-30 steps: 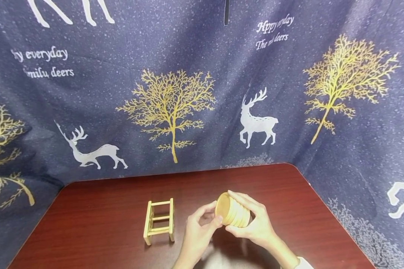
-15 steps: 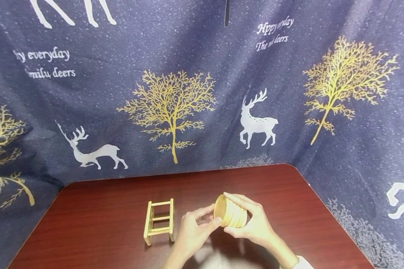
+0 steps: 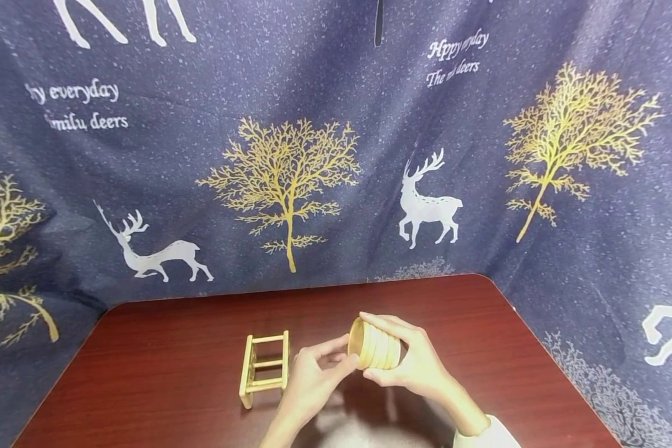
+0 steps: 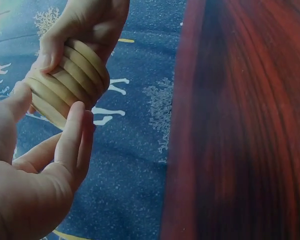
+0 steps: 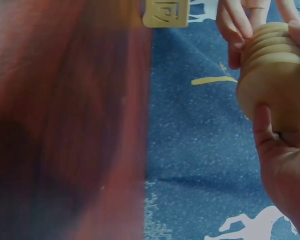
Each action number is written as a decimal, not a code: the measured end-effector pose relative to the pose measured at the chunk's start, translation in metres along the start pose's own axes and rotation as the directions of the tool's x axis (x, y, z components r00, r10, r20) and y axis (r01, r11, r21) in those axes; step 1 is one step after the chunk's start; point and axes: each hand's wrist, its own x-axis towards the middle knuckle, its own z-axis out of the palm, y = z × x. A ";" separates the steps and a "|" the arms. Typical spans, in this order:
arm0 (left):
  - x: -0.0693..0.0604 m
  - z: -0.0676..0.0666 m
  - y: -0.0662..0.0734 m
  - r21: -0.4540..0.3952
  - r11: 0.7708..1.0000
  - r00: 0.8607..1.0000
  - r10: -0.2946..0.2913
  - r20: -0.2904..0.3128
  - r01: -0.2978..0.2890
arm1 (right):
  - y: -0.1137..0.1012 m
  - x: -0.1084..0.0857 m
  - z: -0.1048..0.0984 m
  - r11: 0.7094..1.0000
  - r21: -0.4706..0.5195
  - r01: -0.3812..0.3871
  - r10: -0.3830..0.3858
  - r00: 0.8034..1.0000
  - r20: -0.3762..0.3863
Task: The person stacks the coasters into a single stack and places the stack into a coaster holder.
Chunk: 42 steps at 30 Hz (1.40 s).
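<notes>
A stack of several round wooden coasters point(image 3: 379, 348) is held sideways above the table, its flat end face turned to the left. My right hand point(image 3: 417, 364) grips the stack from the right, fingers over the top and thumb beneath. At the left end my left hand point(image 3: 313, 379) pinches the outermost coaster by its rim, thumb in front and fingers behind. The coasters' stepped edges point(image 4: 70, 75) show in the left wrist view. To the left of the hands stands a light wooden rack point(image 3: 266, 364) with crossbars, its carved side panel point(image 5: 166, 12) visible in the right wrist view.
A glossy red-brown wooden table point(image 3: 162, 361) lies under the hands. Behind it hangs a dark blue cloth point(image 3: 336, 236) printed with deer and golden trees. The rack is close beside my left forearm.
Both hands have shifted left together with the coaster stack, bringing it nearer the rack. My left forearm now overlaps the rack's right edge. The rack has stayed in place.
</notes>
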 end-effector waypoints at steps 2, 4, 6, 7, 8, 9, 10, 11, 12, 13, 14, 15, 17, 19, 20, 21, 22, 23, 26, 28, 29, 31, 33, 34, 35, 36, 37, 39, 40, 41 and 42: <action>0.001 -0.003 0.000 0.000 1.000 1.000 -0.001 -0.010 0.001 | -0.002 0.005 0.001 1.000 0.001 -0.006 0.006 1.000 0.017; 0.002 -0.005 0.001 -0.017 1.000 1.000 -0.005 -0.023 0.004 | -0.003 0.010 0.002 1.000 -0.001 0.000 0.000 0.999 0.032; 0.003 -0.008 0.002 -0.063 0.998 1.000 -0.010 -0.024 0.008 | -0.004 0.015 0.004 1.000 -0.002 0.020 -0.020 0.999 0.043; 0.004 -0.010 0.003 -0.077 0.997 1.000 -0.011 -0.029 0.009 | -0.004 0.018 0.005 1.000 -0.001 0.028 -0.028 0.998 0.048; 0.004 -0.012 0.003 -0.089 0.996 0.999 -0.014 -0.032 0.011 | -0.005 0.021 0.006 0.999 -0.002 0.040 -0.040 0.998 0.052; 0.004 -0.014 0.004 -0.099 0.995 0.999 -0.020 -0.035 0.016 | -0.005 0.023 0.007 0.999 -0.004 0.051 -0.050 0.997 0.056; 0.005 -0.016 0.005 -0.112 0.993 0.999 -0.025 -0.032 0.021 | -0.006 0.026 0.008 0.998 -0.003 0.059 -0.059 0.996 0.061; 0.005 -0.019 0.007 -0.128 0.991 0.999 -0.031 -0.028 0.028 | -0.007 0.028 0.009 0.998 -0.002 0.067 -0.067 0.995 0.068; 0.005 -0.022 0.008 -0.135 0.990 0.999 -0.036 -0.024 0.032 | -0.008 0.031 0.010 0.997 -0.004 0.075 -0.075 0.994 0.075; 0.005 -0.025 0.009 -0.146 0.989 0.999 -0.042 -0.016 0.039 | -0.008 0.033 0.011 0.997 -0.002 0.077 -0.077 0.994 0.082; 0.005 -0.028 0.010 -0.162 0.986 0.999 -0.050 -0.006 0.048 | -0.009 0.035 0.013 0.997 0.001 0.081 -0.081 0.993 0.090; 0.005 -0.031 0.011 -0.176 0.983 0.998 -0.058 0.002 0.058 | -0.009 0.037 0.014 0.996 0.001 0.086 -0.086 0.992 0.097; 0.006 -0.036 0.013 -0.193 0.978 0.997 -0.072 0.021 0.074 | -0.011 0.040 0.016 0.995 -0.001 0.097 -0.097 0.990 0.106; 0.006 -0.042 0.014 -0.190 0.978 0.996 -0.083 0.031 0.088 | -0.012 0.043 0.018 0.994 -0.002 0.106 -0.105 0.988 0.112; 0.007 -0.044 0.015 -0.182 0.979 0.995 -0.089 0.034 0.094 | -0.012 0.044 0.019 0.994 -0.003 0.112 -0.111 0.987 0.116; 0.007 -0.046 0.015 -0.176 0.980 0.995 -0.088 0.039 0.094 | -0.013 0.045 0.020 0.993 -0.003 0.117 -0.116 0.986 0.120; 0.007 -0.049 0.016 -0.174 0.980 0.995 -0.087 0.047 0.094 | -0.013 0.047 0.021 0.993 -0.002 0.122 -0.121 0.985 0.126; 0.007 -0.051 0.016 -0.175 0.980 0.995 -0.085 0.054 0.094 | -0.014 0.048 0.022 0.992 -0.001 0.126 -0.125 0.983 0.132; 0.006 -0.059 0.018 -0.179 0.980 0.995 -0.072 0.074 0.084 | -0.016 0.053 0.026 0.991 0.007 0.131 -0.130 0.979 0.154; 0.006 -0.063 0.019 -0.174 0.981 0.994 -0.067 0.083 0.081 | -0.018 0.056 0.027 0.992 0.010 0.129 -0.129 0.977 0.167; 0.006 -0.065 0.020 -0.171 0.982 0.994 -0.072 0.085 0.086 | -0.019 0.057 0.028 0.992 0.011 0.127 -0.127 0.977 0.173; 0.006 -0.069 0.021 -0.154 0.983 0.992 -0.092 0.088 0.105 | -0.021 0.060 0.029 0.993 0.008 0.116 -0.116 0.976 0.185; 0.005 -0.073 0.022 -0.130 0.983 0.989 -0.118 0.087 0.128 | -0.023 0.063 0.031 0.994 0.002 0.112 -0.110 0.975 0.195; 0.005 -0.075 0.022 -0.119 0.983 0.988 -0.131 0.082 0.140 | -0.024 0.064 0.032 0.994 0.002 0.107 -0.105 0.974 0.200; 0.005 -0.077 0.022 -0.112 0.982 0.987 -0.141 0.080 0.150 | -0.026 0.066 0.034 0.994 0.001 0.105 -0.103 0.973 0.206; 0.005 -0.079 0.022 -0.102 0.983 0.986 -0.146 0.075 0.153 | -0.027 0.067 0.035 0.995 0.000 0.102 -0.100 0.972 0.211; 0.005 -0.082 0.022 -0.096 0.983 0.986 -0.151 0.071 0.157 | -0.028 0.069 0.037 0.994 -0.001 0.105 -0.102 0.971 0.216; 0.004 -0.086 0.021 -0.090 0.984 0.987 -0.151 0.063 0.156 | -0.029 0.072 0.040 0.994 0.001 0.111 -0.108 0.968 0.226; 0.004 -0.089 0.021 -0.083 0.985 0.987 -0.149 0.061 0.154 | -0.030 0.074 0.041 0.993 0.002 0.115 -0.112 0.967 0.230; 0.004 -0.091 0.020 -0.079 0.985 0.987 -0.146 0.062 0.151 | -0.031 0.076 0.043 0.993 -0.001 0.121 -0.118 0.965 0.235; 0.004 -0.093 0.020 -0.073 0.987 0.988 -0.142 0.063 0.146 | -0.031 0.077 0.044 0.992 -0.003 0.127 -0.123 0.963 0.240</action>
